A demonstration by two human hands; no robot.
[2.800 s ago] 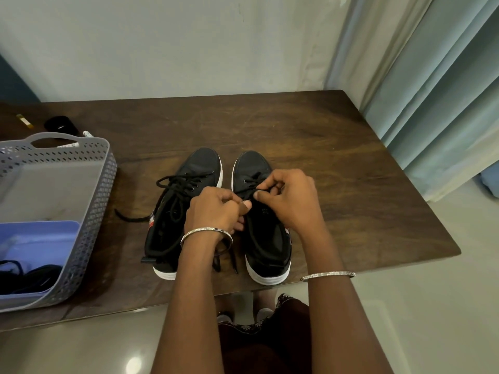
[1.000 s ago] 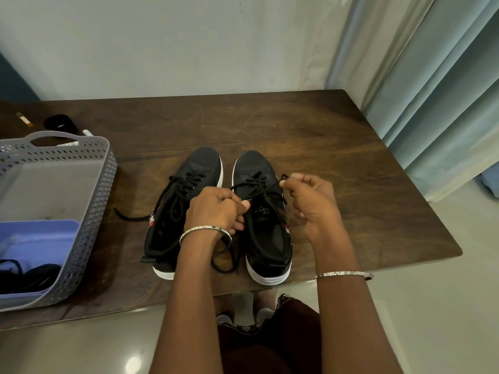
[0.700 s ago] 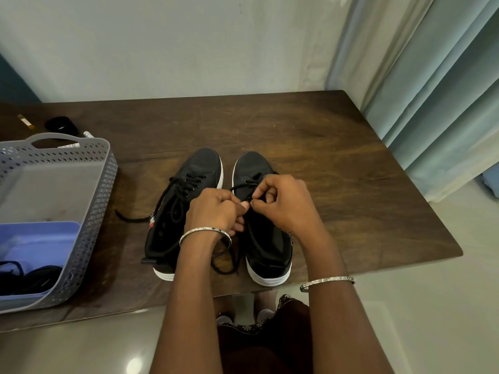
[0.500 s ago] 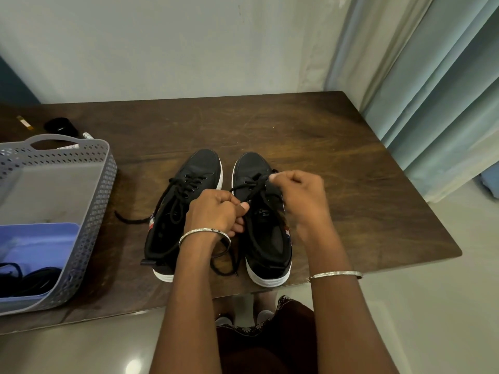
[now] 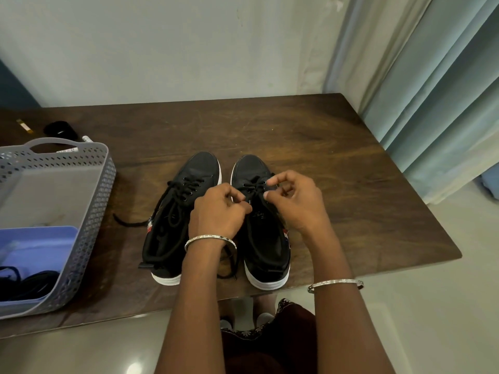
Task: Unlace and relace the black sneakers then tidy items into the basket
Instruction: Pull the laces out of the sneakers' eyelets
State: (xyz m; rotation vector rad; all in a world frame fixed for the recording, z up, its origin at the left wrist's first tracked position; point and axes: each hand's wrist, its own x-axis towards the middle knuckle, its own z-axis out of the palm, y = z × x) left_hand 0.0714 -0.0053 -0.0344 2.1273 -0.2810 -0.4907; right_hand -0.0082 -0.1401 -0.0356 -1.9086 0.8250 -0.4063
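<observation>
Two black sneakers with white soles stand side by side on the wooden table (image 5: 337,163), toes pointing away from me. The left sneaker (image 5: 175,211) is loosely laced, and one lace end trails to the left. Both my hands work over the right sneaker (image 5: 266,249). My left hand (image 5: 216,211) pinches the black lace (image 5: 252,186) at the shoe's left eyelets. My right hand (image 5: 294,201) pinches the lace at the right eyelets, thumb and forefinger closed. A grey perforated basket (image 5: 89,211) stands at the table's left.
Inside the basket lie a blue tray (image 5: 37,255) and black cords (image 5: 29,284). Behind the basket sit a black round object (image 5: 60,130), a white marker (image 5: 81,143) and a small yellow item (image 5: 24,126). Blue curtains (image 5: 437,103) hang at the right, past the table edge.
My right hand has pulled the lace out to the right and come back several times at the right sneaker's eyelets. My left hand has stayed pinched on the lace.
</observation>
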